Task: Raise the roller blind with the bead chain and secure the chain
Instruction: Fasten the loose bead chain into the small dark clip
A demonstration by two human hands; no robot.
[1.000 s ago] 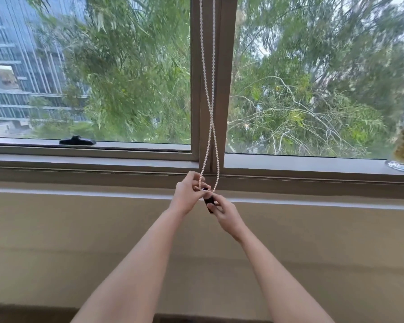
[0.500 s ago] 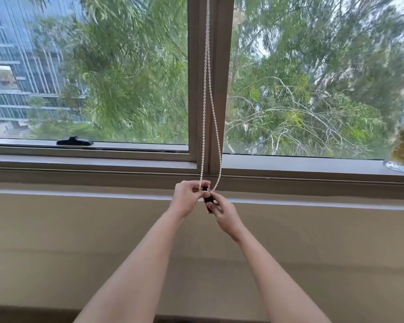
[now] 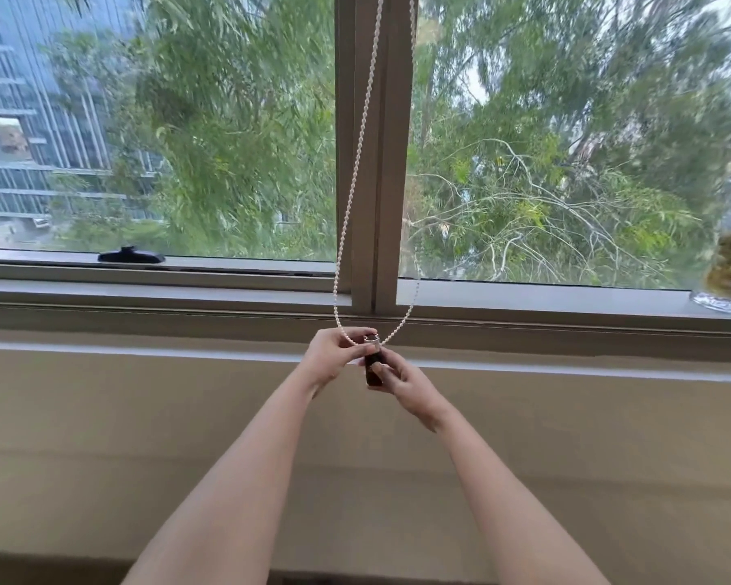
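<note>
Above the left hand (image 3: pixel 332 354), the bead chain (image 3: pixel 357 162) has spread from a crossed, twisted loop a second ago into two open strands. Its fingers pinch the loop's bottom at the dark chain holder (image 3: pixel 373 365), which the right hand (image 3: pixel 401 384) grips just beside. Securing looks nearly done.

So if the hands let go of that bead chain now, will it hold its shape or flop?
The bead chain probably flops: its strands bow loosely down to the left hand. It looks light and thin, so it would likely swing. The dark holder at the right hand seems stiff.
</note>
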